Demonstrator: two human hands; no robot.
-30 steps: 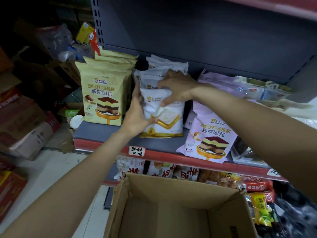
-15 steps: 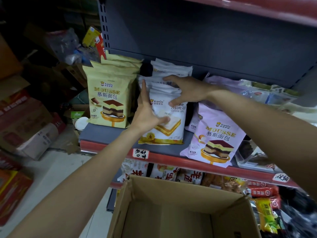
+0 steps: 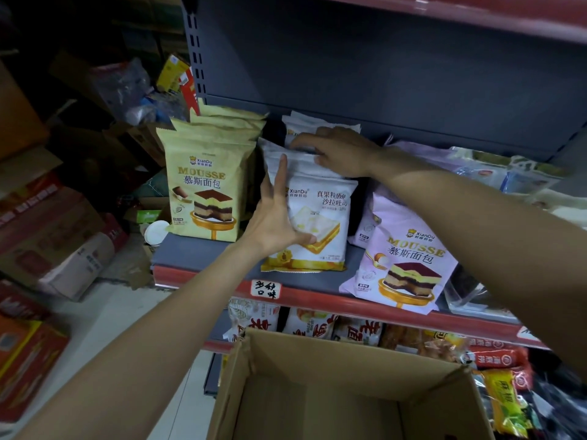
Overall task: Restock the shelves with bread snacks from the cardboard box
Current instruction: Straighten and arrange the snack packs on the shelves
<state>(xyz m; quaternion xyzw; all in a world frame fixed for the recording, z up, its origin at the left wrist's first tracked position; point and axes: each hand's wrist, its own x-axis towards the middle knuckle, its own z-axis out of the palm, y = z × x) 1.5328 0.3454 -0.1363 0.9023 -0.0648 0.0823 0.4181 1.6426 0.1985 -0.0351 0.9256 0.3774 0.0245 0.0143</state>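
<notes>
Grip released since a second ago: left hand (image 3: 277, 217) and right hand (image 3: 341, 152) now flat, open, steadying white toast bags (image 3: 320, 217) at 12 o'clock; cardboard box (image 3: 343, 369) looks empty.

Just left of the left hand's fingers (image 3: 282, 173), the yellow bag (image 3: 203, 182) reads "XianDu", "MOUSSE" and "慕斯面包". The white bag (image 3: 320, 217) under those fingers carries "XianDu" and "真果粒…沙拉吐司"; its smaller print is too fine to read. Below and right of the right hand's fingers (image 3: 305, 141), the lilac bag (image 3: 403, 252) shows the same "XianDu", "MOUSSE", "慕斯面包". A handwritten white tag (image 3: 266, 289) on the red shelf edge (image 3: 317, 296), below the left hand, reads "多种口味". Packets on the lower shelf bear large red characters, cut off and not legible.
</notes>
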